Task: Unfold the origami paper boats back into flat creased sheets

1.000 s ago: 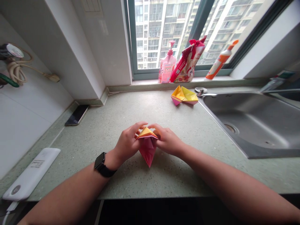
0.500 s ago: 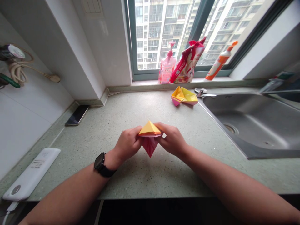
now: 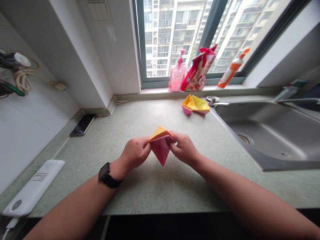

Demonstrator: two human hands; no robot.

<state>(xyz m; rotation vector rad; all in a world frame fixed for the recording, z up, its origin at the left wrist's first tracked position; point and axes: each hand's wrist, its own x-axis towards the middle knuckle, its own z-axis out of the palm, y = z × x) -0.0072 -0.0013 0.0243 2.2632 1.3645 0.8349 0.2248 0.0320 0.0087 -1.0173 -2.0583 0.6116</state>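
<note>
— How is the paper held?
— Each side corner of the yellow-topped, pink-sided folded paper [image 3: 161,150] is pinched between thumb and fingers by the left hand [image 3: 136,151] and the right hand [image 3: 183,148], left of the stainless-steel sink [image 3: 280,165]. Whether its lower tip is resting cannot be told.
— How is it best worked?
— Even pressure is advised, with layers aligned and creases eased, since tearing might be caused by force.
— And around it?
— A speckled pale-green counter [image 3: 125,125] is seen. By the sink's far left corner, a boat-like yellow-and-pink paper shape [image 3: 201,106] is placed; beyond the sink, a green-framed window [image 3: 141,53] is set.
</note>
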